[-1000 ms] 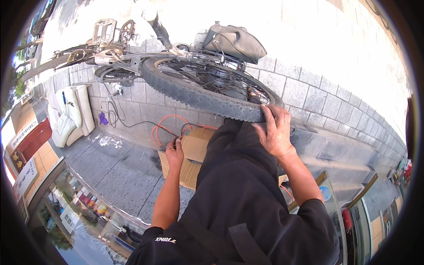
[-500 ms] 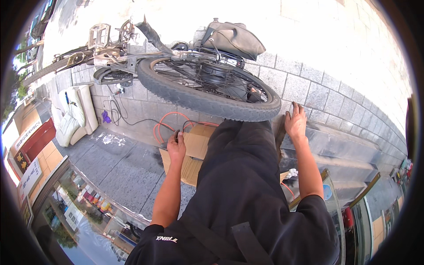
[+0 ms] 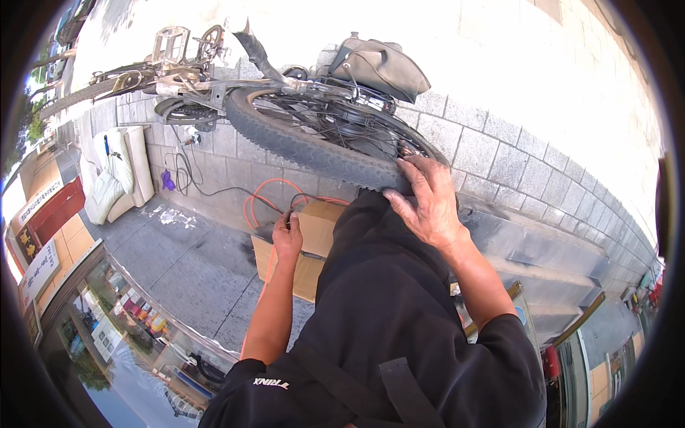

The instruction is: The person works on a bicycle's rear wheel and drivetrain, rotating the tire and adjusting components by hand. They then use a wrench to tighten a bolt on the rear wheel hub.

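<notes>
A bicycle lies across the upper view, its spoked wheel with a knobby black tyre [image 3: 300,146] and dark hub facing me. My right hand [image 3: 422,192] grips the near right part of that tyre, fingers over it and thumb lower. My left hand [image 3: 288,234] is curled around something small and dark beside orange and black hoses [image 3: 275,180], too small to make out. Below those hoses lies cardboard [image 3: 285,274], partly hidden by my dark-trousered leg [image 3: 364,242].
A grey bag [image 3: 374,68] lies behind the wheel on the paving [image 3: 499,160]. A padded cream seat [image 3: 132,171] and a purple item [image 3: 168,180] are at left. A glass-topped display case [image 3: 121,314] borders the lower left, and grey steps [image 3: 535,264] the right.
My right hand left the tyre half a second ago, moving right; now it is back on it, slightly left of its first grip. My left hand has barely moved.
</notes>
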